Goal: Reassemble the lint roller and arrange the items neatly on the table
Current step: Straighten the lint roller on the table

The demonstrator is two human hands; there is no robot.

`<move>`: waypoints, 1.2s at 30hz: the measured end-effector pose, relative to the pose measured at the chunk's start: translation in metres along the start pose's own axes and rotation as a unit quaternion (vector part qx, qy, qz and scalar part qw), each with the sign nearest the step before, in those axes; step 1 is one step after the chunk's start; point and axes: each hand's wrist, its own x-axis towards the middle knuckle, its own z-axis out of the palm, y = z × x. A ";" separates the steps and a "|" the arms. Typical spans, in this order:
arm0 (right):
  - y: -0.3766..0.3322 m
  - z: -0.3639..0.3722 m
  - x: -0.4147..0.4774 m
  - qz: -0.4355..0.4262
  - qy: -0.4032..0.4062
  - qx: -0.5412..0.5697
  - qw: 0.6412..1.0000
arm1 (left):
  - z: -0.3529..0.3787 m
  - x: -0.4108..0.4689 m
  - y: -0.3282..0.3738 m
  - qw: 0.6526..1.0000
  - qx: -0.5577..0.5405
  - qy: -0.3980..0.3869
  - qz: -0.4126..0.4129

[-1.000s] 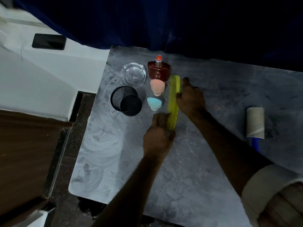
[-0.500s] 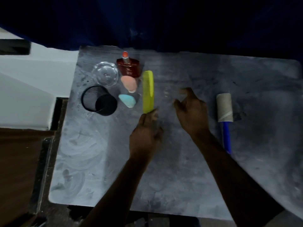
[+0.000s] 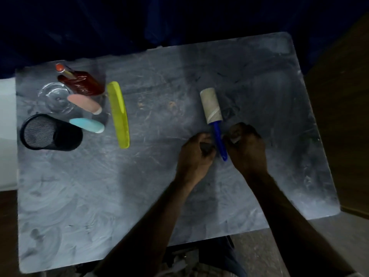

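Observation:
The lint roller lies right of the table's middle, its bare cardboard roll (image 3: 210,105) pointing away from me and its blue handle (image 3: 219,139) pointing toward me. My left hand (image 3: 196,154) sits just left of the handle with its fingers curled in. My right hand (image 3: 247,149) sits just right of it, also curled, thumbnail showing. The handle lies uncovered between the two hands; whether either hand touches it is unclear. The yellow comb (image 3: 119,113) lies lengthwise at the left.
At the far left of the grey table (image 3: 99,196) stand a black mesh cup (image 3: 50,132) on its side, a glass bowl (image 3: 55,97), a dark red perfume bottle (image 3: 81,83), a pink sponge (image 3: 84,102) and a blue sponge (image 3: 87,124).
Both hands have left the comb and moved right to the lint roller's handle. The view has swung right, so the grouped items now sit at the far left.

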 end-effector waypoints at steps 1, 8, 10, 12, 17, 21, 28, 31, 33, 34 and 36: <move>0.001 0.002 0.000 0.002 -0.010 0.009 1.000 | 0.005 0.001 0.000 1.000 0.002 -0.002 -0.003; -0.006 0.012 0.004 0.016 -0.082 0.075 0.994 | 0.012 -0.007 0.005 0.999 -0.015 0.050 0.015; -0.016 0.016 0.005 0.021 -0.093 0.105 0.990 | 0.003 -0.013 0.006 0.996 -0.037 0.073 0.033; -0.031 0.022 0.007 0.011 -0.095 0.122 0.988 | -0.012 -0.020 0.003 0.991 -0.051 0.114 0.050; -0.096 0.048 0.013 -0.053 -0.121 0.153 0.979 | -0.064 -0.032 -0.018 0.969 -0.072 0.231 0.046; -0.143 0.078 0.020 -0.077 -0.142 0.151 0.975 | -0.107 -0.029 -0.039 0.961 -0.084 0.262 0.031; -0.173 0.113 0.029 -0.060 -0.151 0.100 0.982 | -0.143 -0.011 -0.063 0.971 -0.052 0.230 0.030; -0.176 0.118 0.030 -0.062 -0.153 0.074 0.983 | -0.146 -0.007 -0.067 0.973 -0.070 0.218 0.031; -0.178 0.120 0.031 -0.065 -0.154 0.061 0.984 | -0.147 -0.006 -0.069 0.973 -0.069 0.217 0.030; -0.178 0.121 0.031 -0.065 -0.156 0.059 0.984 | -0.148 -0.007 -0.070 0.973 -0.071 0.217 0.029; -0.179 0.121 0.030 -0.066 -0.160 0.056 0.983 | -0.149 -0.007 -0.072 0.974 -0.058 0.215 0.026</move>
